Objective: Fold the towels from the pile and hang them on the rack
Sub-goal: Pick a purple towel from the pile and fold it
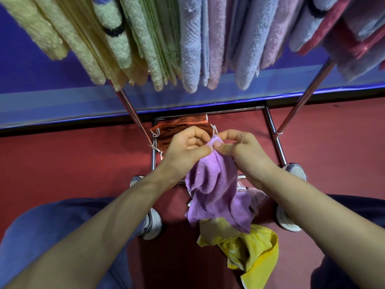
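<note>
Left hand [185, 147] first: it was curled, thumb pressed to forefinger, pinching the top corner of the purple towel [216, 184] in front of the rack [133, 113], below the rail of hung towels. Right against it, the right hand [241, 151] pinched the same corner in the same way, thumb and forefinger closed on the cloth and the other fingers bent; the two thumbs nearly touched. From that shared grip the purple towel hung loose and crumpled, unfolded, in front of the rack's base. Its lower edge reached a yellow towel [250, 247] lying bunched on the red floor [62, 163] on the person's side of the rack. A bit of pink towel [257, 193] showed just right of the purple one, also by the rack's near foot. Inside the rack's bottom frame, behind the hands, lay a rust-brown towel [179, 130]. Along the rack's top, from left to right, hung folded cream towels [68, 44], green towels [154, 49], pale blue towels [191, 49], a pink one [216, 49], more blue, and at the far right a maroon towel [333, 34], all packed close side by side.
</note>
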A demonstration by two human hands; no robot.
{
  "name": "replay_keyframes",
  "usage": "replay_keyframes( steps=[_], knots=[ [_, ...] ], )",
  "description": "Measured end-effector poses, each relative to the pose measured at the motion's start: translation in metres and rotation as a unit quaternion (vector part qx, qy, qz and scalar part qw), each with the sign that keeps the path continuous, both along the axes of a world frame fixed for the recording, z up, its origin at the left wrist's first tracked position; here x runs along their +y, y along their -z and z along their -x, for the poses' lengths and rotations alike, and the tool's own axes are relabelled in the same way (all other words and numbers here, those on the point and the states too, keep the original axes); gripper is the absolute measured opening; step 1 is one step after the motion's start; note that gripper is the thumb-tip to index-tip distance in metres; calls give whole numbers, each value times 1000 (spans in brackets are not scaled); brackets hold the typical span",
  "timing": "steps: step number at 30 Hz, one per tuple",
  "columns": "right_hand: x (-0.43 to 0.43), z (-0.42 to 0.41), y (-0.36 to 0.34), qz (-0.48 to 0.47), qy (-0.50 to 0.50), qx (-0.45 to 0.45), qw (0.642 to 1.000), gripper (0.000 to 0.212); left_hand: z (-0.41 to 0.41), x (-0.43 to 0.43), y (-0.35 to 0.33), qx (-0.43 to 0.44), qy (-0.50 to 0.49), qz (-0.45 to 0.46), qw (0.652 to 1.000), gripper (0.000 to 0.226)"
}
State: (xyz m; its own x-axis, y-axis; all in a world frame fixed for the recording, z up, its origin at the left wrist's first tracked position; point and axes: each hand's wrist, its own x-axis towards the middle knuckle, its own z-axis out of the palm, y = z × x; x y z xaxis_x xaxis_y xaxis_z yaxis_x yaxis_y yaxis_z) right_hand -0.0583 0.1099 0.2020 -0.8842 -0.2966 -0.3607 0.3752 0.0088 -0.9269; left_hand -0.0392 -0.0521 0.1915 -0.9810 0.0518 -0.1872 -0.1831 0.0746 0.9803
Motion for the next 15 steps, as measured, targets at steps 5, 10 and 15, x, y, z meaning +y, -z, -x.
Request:
replay_keyframes(
  steps=[5,10,15],
  knots=[
    [-1,0,1,-49,-4,59,997,2,0,1,2,18,-9,13,1000,20],
    [4,4,7,-124,31,124,984,6,1,1,1,-14,19,6,1000,19],
    [13,18,-6,-87,116,146,979,9,-1,0,18,-53,72,94,992,21]
  ],
)
